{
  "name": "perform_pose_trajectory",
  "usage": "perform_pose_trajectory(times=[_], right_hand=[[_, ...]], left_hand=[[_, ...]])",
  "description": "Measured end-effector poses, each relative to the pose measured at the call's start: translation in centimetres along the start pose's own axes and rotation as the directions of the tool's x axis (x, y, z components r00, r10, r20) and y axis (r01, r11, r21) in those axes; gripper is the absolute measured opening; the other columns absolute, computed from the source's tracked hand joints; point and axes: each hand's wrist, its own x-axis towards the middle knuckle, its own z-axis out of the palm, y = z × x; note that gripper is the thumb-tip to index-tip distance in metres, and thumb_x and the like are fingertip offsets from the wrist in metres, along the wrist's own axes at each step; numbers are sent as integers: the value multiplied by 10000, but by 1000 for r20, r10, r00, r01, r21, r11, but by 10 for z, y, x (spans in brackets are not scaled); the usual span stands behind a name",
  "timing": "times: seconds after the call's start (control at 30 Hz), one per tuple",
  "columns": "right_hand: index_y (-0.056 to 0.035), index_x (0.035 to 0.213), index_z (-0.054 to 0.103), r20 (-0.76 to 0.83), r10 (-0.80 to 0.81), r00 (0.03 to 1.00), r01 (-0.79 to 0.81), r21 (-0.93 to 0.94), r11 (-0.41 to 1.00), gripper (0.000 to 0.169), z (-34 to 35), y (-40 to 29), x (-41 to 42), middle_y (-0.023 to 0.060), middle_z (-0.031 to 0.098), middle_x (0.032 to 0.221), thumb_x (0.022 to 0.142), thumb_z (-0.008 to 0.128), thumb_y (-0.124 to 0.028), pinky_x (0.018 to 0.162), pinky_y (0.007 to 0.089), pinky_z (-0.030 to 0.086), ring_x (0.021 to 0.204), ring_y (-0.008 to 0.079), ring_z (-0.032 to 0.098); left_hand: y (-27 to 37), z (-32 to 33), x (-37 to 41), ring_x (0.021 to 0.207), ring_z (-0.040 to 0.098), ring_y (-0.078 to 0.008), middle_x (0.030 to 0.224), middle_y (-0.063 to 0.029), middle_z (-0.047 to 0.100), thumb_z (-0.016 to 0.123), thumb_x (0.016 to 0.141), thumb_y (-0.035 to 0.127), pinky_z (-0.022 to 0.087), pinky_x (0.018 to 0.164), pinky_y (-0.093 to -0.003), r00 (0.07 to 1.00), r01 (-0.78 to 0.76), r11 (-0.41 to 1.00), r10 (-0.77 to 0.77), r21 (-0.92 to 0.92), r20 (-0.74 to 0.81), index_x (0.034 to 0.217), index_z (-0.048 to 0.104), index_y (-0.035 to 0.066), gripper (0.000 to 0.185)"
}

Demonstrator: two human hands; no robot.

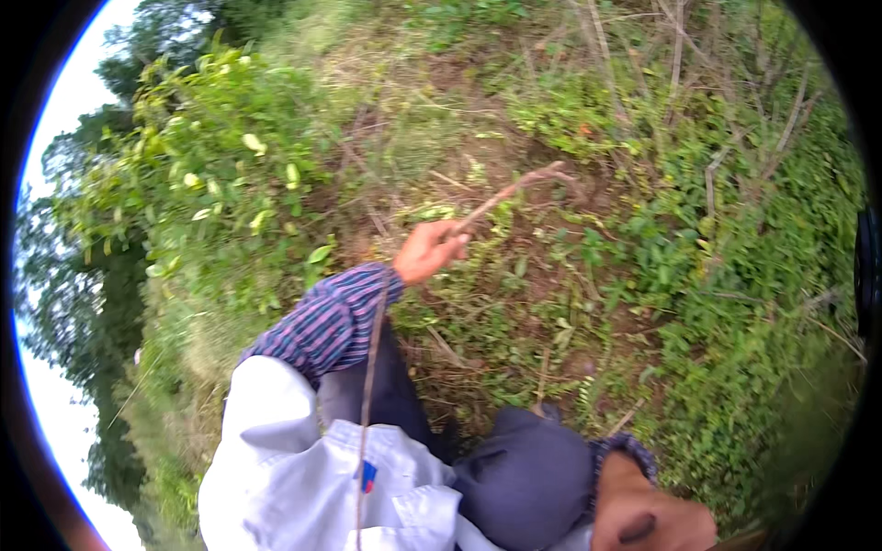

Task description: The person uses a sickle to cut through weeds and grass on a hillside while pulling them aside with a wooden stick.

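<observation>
My left hand (428, 251), out in front in a striped sleeve, grips the near end of a thin, brown woody stick (506, 194). The stick slants away to the upper right, and its far end bends and forks close to bare soil and low weeds. My right hand (651, 510) is near the camera at the lower right, beside my dark-trousered knee (527, 475). It is blurred and cut by the picture's edge. A dark oval patch shows on it; whether it holds something cannot be made out.
Leafy bushes (227, 158) rise on the left, with trees (103, 296) and sky beyond. Dense green undergrowth (772, 262) and dry upright stems (679, 55) stand on the right. A thin brown cord or twig (370, 372) crosses before my white garment (289, 468).
</observation>
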Motion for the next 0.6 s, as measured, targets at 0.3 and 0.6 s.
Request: perform_pose_trajectory(times=[0.3,0.6], right_hand=[[-38,855,499,-398,530,749,-508,168,845,311,26,59,16,84,495,642,995,399,-296,322,226,296,399,109,423],[-29,1026,548,-387,889,244,-579,678,454,357,-3,72,6,70,503,796,1020,325,-308,360,176,337,494,58,387]], left_hand=[[28,3,-26,599,530,-73,726,-27,609,518,932,121,438,564,-232,999,-37,992,33,-117,-41,1111,584,-21,238],[24,-11,-41,560,542,-67,716,-34,619,515,948,120,385,501,-200,997,-62,993,57,-98,-55,1107,584,1,210]])
